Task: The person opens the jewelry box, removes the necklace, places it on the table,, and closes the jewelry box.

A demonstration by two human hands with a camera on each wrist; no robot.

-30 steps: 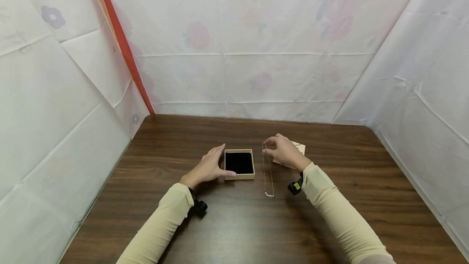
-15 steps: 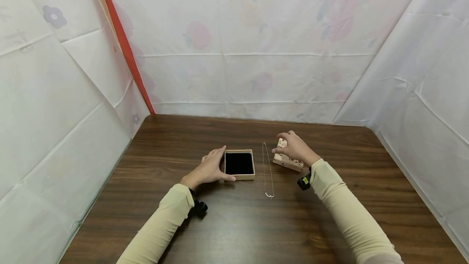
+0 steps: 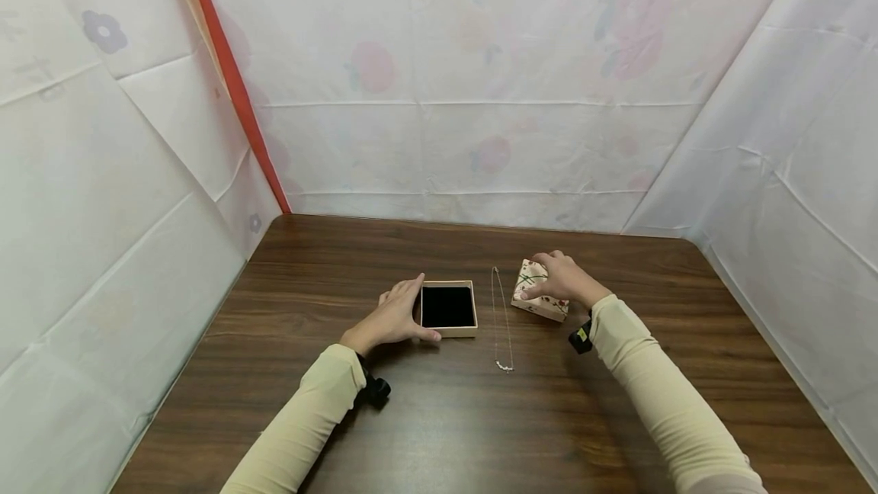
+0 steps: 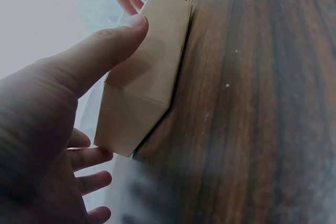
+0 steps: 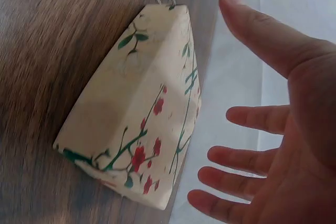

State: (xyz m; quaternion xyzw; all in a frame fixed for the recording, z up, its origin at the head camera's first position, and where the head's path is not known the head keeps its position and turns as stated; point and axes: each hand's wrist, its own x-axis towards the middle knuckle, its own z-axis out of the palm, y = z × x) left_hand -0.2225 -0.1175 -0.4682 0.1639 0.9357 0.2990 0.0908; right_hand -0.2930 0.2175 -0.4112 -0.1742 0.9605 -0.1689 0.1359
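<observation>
My left hand [image 3: 394,315] lies against the left side of a small open box [image 3: 458,332] with a black pad [image 3: 447,306] inside. Its thumb reaches along the near wall; in the left wrist view the fingers are spread and nearly straight. A fine chain necklace [image 3: 504,365] lies stretched out on the table between this box and the cream lid [image 3: 538,306], which is printed with red flowers and green stems. The right hand [image 3: 564,278] hovers at the lid's right side. Its fingers are spread and hold nothing, as the right wrist view [image 5: 315,135] confirms.
A dark wood-grain table [image 3: 439,418] bears everything. White patterned sheeting [image 3: 439,90] rises behind it and along both sides. A red strip [image 3: 233,82] runs down the back left corner. Each wrist carries a small black camera [image 3: 376,390].
My right hand let go of the necklace, which now lies flat, then moved right to the flowered lid and drew back a little from it. The left hand stayed at the box.
</observation>
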